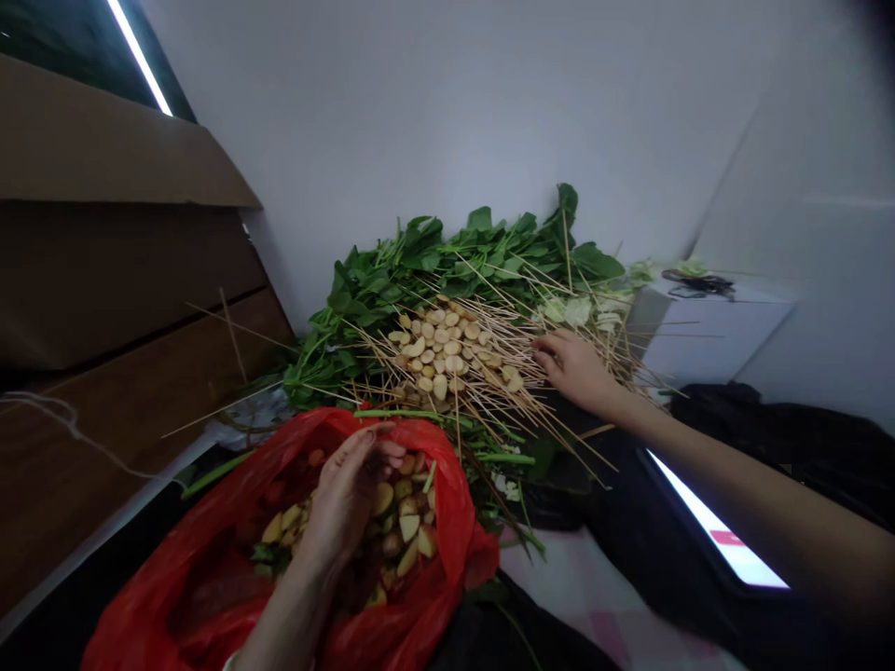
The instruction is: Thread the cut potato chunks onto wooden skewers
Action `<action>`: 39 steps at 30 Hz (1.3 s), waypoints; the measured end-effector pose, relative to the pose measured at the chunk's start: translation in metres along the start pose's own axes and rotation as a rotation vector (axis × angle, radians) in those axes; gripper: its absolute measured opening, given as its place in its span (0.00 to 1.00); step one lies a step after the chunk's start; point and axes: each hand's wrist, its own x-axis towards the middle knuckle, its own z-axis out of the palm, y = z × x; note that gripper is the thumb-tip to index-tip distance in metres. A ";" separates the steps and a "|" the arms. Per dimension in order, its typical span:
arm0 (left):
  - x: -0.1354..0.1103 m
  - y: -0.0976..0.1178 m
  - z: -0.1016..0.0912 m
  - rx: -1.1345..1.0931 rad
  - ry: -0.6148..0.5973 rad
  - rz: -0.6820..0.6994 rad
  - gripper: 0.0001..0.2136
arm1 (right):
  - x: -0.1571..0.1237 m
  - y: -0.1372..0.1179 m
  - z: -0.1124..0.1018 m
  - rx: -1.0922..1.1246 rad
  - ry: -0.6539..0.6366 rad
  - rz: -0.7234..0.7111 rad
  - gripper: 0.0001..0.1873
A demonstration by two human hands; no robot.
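My left hand (350,486) is over the mouth of a red plastic bag (453,475), its fingers curled together. Anything in that grip is hidden. Inside the bag lie cut potato pieces (409,528), some round slices and some chunks. My right hand (577,368) is farther out, its fingertips bent and pinched on a bamboo skewer among the ends of many others. These bamboo skewers (503,326) fan out beside a heap of pale round potato slices (440,340), with several slices threaded on them.
Leafy green stems (412,252) are piled along the wall. Pale cabbage-like leaves (577,309) lie behind my right hand. A white box (706,326) with a dark cable stands at right, and a lit screen (734,540) lies under my right forearm. Brown cardboard (126,280) rises at left.
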 end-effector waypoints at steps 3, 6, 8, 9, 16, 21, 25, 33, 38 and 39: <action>0.000 -0.002 0.002 0.004 -0.011 -0.009 0.15 | -0.023 0.012 -0.023 -0.013 0.028 0.016 0.13; 0.001 -0.005 0.003 0.023 -0.024 -0.012 0.15 | -0.046 0.031 -0.040 -0.049 0.021 0.058 0.13; 0.002 -0.006 0.002 0.035 -0.020 -0.008 0.14 | -0.061 0.043 -0.046 -0.078 -0.018 0.083 0.14; 0.002 -0.007 0.002 0.037 -0.017 -0.007 0.14 | -0.070 0.049 -0.046 -0.093 -0.052 0.087 0.15; 0.004 -0.007 0.000 0.028 -0.032 -0.006 0.13 | -0.116 0.056 -0.011 -0.204 -0.406 -0.071 0.09; 0.004 -0.007 0.001 0.041 -0.012 -0.017 0.14 | -0.116 0.056 0.018 -0.306 -0.494 -0.160 0.09; 0.004 -0.008 -0.001 0.036 -0.001 -0.019 0.13 | -0.108 0.071 0.019 -0.379 -0.516 -0.195 0.10; 0.003 -0.008 -0.002 0.033 -0.002 -0.025 0.12 | -0.107 0.104 0.003 -0.433 -0.532 -0.220 0.08; 0.003 -0.008 0.000 0.041 0.017 -0.035 0.11 | -0.104 0.098 -0.008 -0.403 -0.493 -0.208 0.10; 0.003 -0.008 0.000 0.045 0.022 -0.033 0.11 | -0.103 0.093 -0.009 -0.395 -0.480 -0.202 0.10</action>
